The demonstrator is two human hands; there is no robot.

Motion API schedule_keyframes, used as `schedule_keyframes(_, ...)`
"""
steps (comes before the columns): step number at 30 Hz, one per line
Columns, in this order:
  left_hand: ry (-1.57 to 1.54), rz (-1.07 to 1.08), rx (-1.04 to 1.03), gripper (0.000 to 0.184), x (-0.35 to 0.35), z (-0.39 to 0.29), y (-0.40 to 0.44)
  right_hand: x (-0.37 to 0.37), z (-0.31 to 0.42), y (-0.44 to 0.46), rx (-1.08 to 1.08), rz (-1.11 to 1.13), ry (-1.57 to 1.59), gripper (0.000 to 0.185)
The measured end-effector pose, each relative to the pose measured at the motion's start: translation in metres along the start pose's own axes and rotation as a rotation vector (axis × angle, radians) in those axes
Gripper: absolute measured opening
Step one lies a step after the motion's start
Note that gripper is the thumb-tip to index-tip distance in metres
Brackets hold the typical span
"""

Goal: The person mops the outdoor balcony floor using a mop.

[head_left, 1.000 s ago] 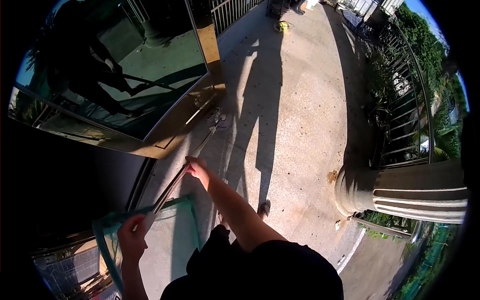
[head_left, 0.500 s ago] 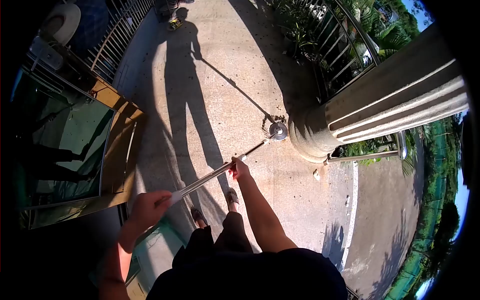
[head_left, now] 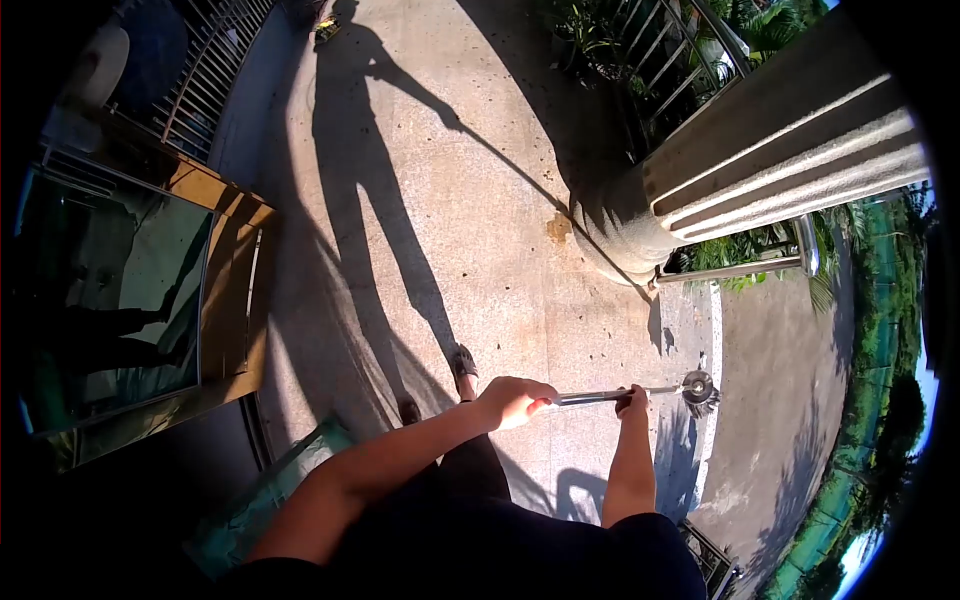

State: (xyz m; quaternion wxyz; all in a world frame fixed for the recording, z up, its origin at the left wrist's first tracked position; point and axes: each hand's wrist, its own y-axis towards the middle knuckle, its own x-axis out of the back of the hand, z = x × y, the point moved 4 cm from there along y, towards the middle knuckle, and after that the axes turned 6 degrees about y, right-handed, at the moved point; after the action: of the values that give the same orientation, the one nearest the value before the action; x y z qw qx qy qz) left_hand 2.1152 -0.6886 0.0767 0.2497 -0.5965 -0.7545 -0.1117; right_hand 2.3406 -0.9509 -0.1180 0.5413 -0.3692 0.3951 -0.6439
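A metal mop handle (head_left: 592,397) runs almost level across the lower middle of the head view. My left hand (head_left: 512,403) is wrapped round its near end. Further along the pole, my right hand (head_left: 631,401) is closed round it. At the far right end is the round mop head (head_left: 697,389) with short dark strands, close to the white line on the ground. Whether the mop head touches the ground cannot be made out.
A fluted column (head_left: 780,160) rises at the right, with a metal rail (head_left: 735,271) beside its base. At the left stands a glass-fronted wooden frame (head_left: 235,290). Green netting (head_left: 265,490) lies lower left. A brown stain (head_left: 558,228) marks the paving.
The mop head has swung from beside the column to the lower right, near the white line. Both my hands have moved right with the handle, still holding it.
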Motion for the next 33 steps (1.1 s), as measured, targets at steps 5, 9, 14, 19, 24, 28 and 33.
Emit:
schedule_keyframes(5,0.077,0.058,0.088,0.016,0.065,0.003,-0.092,-0.005,-0.063,-0.063,-0.123,0.127,0.278,0.022)
schedule_keyframes(9,-0.005,-0.250,0.314,0.013,0.148,-0.010,-0.208,-0.076,-0.158,-0.162,-0.312,0.337,0.332,0.023)
schedule_keyframes(14,0.241,-0.674,0.530,0.013,0.242,-0.063,-0.380,-0.165,-0.297,-0.290,-0.630,0.915,0.076,0.019)
schedule_keyframes(19,0.260,-0.836,0.821,0.014,0.250,-0.112,-0.472,-0.221,-0.399,-0.343,-0.814,1.036,-0.067,0.018)
schedule_keyframes(24,0.333,-0.834,0.646,0.012,0.210,-0.104,-0.432,-0.229,-0.414,-0.288,-0.897,1.128,-0.228,0.018)
schedule_keyframes(28,0.171,-0.659,0.674,0.012,0.168,-0.091,-0.327,-0.157,-0.312,-0.208,-0.679,0.841,-0.021,0.015)
schedule_keyframes(33,0.246,-0.252,0.189,0.013,-0.012,-0.061,-0.127,0.001,-0.103,-0.018,-0.200,0.164,-0.099,0.018)
